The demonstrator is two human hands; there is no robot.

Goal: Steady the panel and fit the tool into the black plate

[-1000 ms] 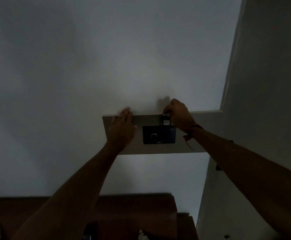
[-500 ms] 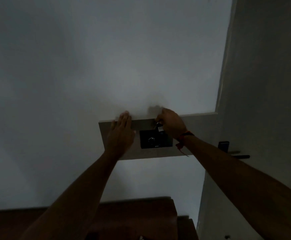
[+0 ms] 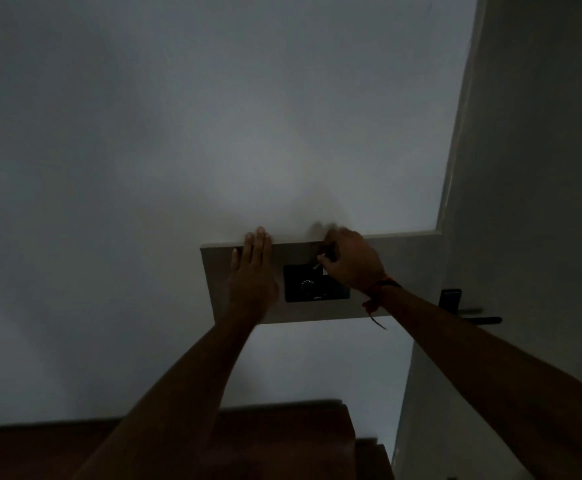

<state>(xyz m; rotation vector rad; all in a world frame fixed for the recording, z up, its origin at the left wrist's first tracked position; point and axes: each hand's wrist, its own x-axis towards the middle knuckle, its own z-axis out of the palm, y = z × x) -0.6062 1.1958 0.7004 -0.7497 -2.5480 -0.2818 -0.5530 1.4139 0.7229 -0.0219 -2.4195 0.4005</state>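
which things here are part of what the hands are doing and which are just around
In use: left hand flat on the board; right hand pinching a small tool at the black panel.

Just around: door handle, wooden furniture, wall.

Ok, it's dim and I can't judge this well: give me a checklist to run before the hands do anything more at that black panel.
1. Left hand flat on the beige board, steadying it: ok.
2. Right hand pinching a small pale-tipped object: ok.
3. What that object is: cannot tell.
4. Black panel with its round knob unobstructed: ok.
5. Lighting good enough for fine work: not ok.
6. Door handle apart from right arm: ok.
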